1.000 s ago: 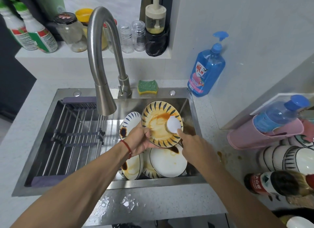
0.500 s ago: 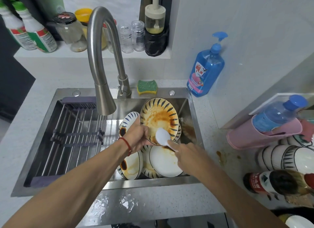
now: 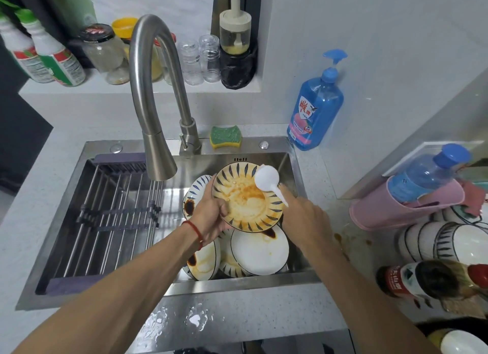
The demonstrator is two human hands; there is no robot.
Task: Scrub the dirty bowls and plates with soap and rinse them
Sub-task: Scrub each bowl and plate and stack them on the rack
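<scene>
Two hands: plate (image 3: 247,203), spoon (image 3: 268,180).

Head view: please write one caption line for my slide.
Over the sink, the left hand grips a stained plate while the right hand holds a white spoon.

A sponge (image 3: 226,137) lies on the sink (image 3: 169,282) rim behind the plates (image 3: 260,250), right of the faucet (image 3: 155,95).
</scene>
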